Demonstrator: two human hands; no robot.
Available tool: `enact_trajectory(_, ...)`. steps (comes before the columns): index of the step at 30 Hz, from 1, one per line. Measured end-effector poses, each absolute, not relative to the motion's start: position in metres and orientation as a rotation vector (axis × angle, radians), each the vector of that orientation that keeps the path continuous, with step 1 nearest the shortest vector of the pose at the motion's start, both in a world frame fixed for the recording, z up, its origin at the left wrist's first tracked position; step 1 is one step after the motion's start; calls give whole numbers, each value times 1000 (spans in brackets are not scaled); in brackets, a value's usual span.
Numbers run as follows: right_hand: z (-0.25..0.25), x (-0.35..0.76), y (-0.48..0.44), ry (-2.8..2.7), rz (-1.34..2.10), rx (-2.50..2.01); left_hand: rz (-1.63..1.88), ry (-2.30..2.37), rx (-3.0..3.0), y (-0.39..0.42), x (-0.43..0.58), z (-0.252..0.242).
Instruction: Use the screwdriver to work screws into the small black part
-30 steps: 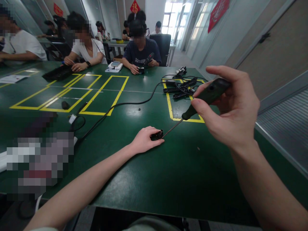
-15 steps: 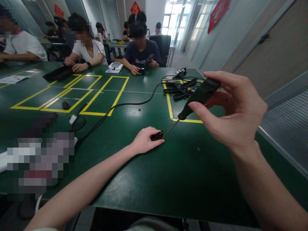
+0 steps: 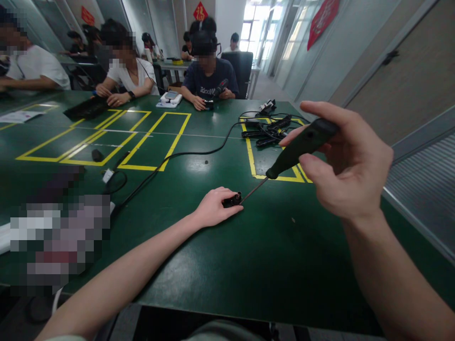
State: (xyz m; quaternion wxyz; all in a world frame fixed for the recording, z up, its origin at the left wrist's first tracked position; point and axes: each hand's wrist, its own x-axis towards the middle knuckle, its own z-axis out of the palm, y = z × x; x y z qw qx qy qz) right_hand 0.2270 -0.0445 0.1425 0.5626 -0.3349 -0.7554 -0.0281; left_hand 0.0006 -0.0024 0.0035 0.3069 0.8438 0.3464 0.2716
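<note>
My left hand (image 3: 214,207) rests on the green table (image 3: 220,265) with its fingers closed over a small black part (image 3: 232,199), pinning it down. My right hand (image 3: 346,163) is raised to the right and grips the dark handle of a screwdriver (image 3: 302,146). The thin metal shaft slants down to the left, and its tip meets the round end of the black part.
A black cable (image 3: 177,156) runs across the table to a heap of black parts and leads (image 3: 268,130) inside a yellow taped box. More yellow taped boxes (image 3: 106,137) lie to the left. Several people sit working at the far side. A blurred object (image 3: 57,237) lies at the left.
My right hand has turned the screwdriver handle between its fingers, with the thumb shifting along it. The tip stays on the part and my left hand has not moved.
</note>
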Motion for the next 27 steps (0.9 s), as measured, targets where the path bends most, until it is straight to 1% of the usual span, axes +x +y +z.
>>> enact_trajectory(4,142,227,-44,-1751,-215,-858,718,926,2240,-3,1,4)
enact_trajectory(9,145,227,-47,-1797,-16,-819,716,934,2236,-4,1,4)
enact_trajectory(13,144,224,-48,-1775,-70,-844,722,943,2233,-4,1,4)
enact_trajectory(16,143,221,-47,-1703,-4,-904,724,938,2228,-4,1,4)
enact_trajectory(19,144,220,-44,-1662,21,-819,714,933,2220,-4,1,5)
enact_trajectory(23,148,222,-39,-1635,-97,-652,708,944,2210,-4,0,4)
enact_trajectory(27,149,228,-36,-1629,-156,-620,693,1029,2233,-4,-1,2)
